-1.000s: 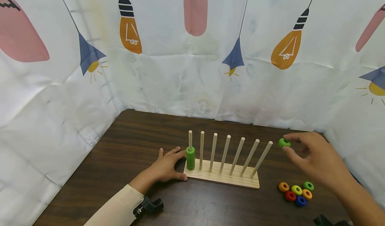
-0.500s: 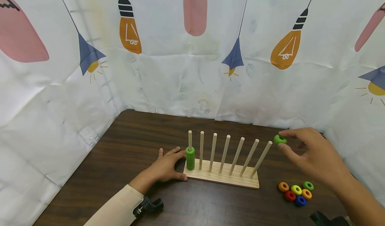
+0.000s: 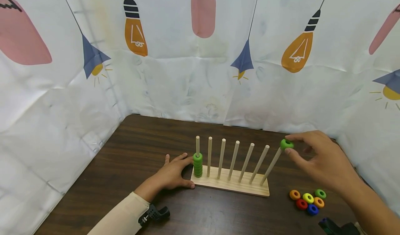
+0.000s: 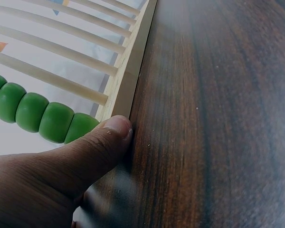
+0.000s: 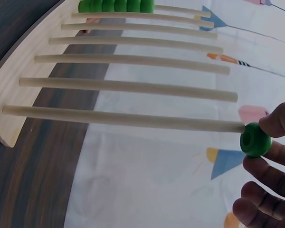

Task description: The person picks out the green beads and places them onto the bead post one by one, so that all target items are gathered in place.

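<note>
A wooden peg stand (image 3: 229,183) with a row of upright pegs stands on the table. Several green beads (image 3: 198,165) are stacked on its leftmost peg. My left hand (image 3: 172,174) grips the stand's left end, its thumb (image 4: 116,127) against the front edge; the other fingers are partly hidden behind. At the far right, my right hand (image 3: 328,160) pinches one green bead (image 5: 255,139) between thumb and fingers. That bead is at the tip of the rightmost peg (image 5: 133,119), its hole beside the tip in the right wrist view; it is not threaded on.
Loose beads lie right of the stand: orange ones (image 3: 294,194), a red one (image 3: 301,204), a yellow one (image 3: 308,197), a blue one (image 3: 313,209) and a green one (image 3: 320,193). A white printed cloth (image 3: 187,89) hangs behind the brown table (image 3: 150,134).
My right hand has moved left with the green bead, from beyond the rightmost peg to its tip. The left hand and the stand have stayed still.
</note>
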Action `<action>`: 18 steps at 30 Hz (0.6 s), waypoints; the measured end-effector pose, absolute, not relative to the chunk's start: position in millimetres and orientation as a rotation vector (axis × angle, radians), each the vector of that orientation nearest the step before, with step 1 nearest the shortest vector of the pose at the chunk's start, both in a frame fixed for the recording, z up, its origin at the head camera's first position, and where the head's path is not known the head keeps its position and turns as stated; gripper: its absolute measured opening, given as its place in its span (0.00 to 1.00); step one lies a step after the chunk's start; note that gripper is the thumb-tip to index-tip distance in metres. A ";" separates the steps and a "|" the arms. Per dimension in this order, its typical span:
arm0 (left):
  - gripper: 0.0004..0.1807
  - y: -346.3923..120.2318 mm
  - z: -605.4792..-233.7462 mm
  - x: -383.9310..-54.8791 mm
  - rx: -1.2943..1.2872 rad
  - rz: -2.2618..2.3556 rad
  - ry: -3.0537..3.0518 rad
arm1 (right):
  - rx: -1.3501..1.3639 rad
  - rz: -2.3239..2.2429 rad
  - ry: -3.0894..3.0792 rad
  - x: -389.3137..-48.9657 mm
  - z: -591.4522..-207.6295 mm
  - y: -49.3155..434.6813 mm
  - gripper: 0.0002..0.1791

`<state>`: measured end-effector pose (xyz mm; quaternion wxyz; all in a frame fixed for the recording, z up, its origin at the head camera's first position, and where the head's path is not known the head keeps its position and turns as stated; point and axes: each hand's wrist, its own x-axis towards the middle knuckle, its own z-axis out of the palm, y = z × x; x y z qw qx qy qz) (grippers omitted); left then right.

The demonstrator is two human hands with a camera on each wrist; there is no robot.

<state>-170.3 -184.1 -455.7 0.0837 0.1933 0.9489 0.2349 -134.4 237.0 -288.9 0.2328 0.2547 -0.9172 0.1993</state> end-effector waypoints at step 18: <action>0.47 -183.5 -454.1 -170.1 0.578 0.701 2.841 | 0.767 0.591 -2.480 -137.1 -293.4 224.2 0.26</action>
